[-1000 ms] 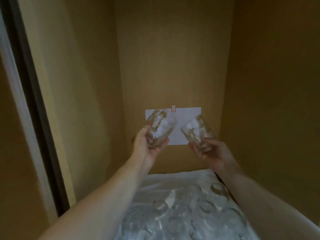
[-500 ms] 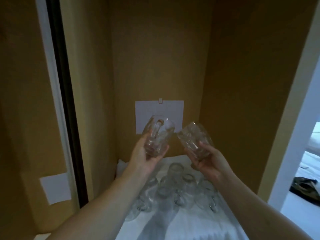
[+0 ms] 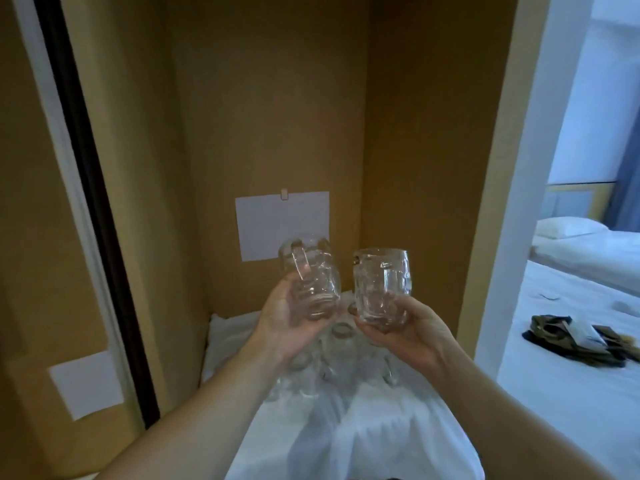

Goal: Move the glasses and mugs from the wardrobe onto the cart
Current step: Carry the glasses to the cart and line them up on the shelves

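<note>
Holding one glass mug in each of two hands: left hand (image 3: 287,318) gripping tilted mug (image 3: 309,277), right hand (image 3: 412,332) gripping upright mug (image 3: 381,285). Hovering both just above remaining glasses (image 3: 341,355) on wardrobe's white cloth (image 3: 363,434). Seeing no cart; probably lying behind.

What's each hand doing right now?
Left hand: holding a glass mug.
Right hand: holding another glass mug.

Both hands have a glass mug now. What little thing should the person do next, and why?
Probably draw both out of the wardrobe toward the cart. The left hand grips one clear dimpled glass mug, the right hand another, above glassware still on the white cloth.
</note>
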`<state>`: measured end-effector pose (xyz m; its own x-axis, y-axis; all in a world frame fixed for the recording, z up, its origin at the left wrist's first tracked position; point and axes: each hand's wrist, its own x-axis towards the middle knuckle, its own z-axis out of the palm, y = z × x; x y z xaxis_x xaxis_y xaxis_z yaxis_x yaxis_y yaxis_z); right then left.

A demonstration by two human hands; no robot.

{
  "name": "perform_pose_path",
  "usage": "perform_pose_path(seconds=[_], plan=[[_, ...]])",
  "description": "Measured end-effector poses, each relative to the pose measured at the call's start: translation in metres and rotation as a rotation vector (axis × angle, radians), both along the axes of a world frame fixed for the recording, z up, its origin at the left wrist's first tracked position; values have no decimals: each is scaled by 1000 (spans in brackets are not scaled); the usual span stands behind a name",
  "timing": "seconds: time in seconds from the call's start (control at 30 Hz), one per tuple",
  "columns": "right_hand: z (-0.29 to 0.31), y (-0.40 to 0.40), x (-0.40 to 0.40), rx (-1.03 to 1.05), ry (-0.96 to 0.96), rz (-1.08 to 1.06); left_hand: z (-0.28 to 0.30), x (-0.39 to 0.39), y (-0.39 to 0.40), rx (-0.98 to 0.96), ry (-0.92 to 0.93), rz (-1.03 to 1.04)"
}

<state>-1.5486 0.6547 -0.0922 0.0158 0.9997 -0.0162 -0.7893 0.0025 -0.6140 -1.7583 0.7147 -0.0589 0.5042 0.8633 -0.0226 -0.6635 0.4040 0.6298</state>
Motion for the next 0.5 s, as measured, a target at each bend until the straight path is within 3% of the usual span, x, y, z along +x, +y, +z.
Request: perform_pose_path(seconds=[0.33, 0.5], plan=[[5, -97, 105, 181, -29, -28, -2, 117, -46, 78, 134, -124], [3, -156, 168, 105, -103, -175, -10, 197, -86, 159, 104, -246]])
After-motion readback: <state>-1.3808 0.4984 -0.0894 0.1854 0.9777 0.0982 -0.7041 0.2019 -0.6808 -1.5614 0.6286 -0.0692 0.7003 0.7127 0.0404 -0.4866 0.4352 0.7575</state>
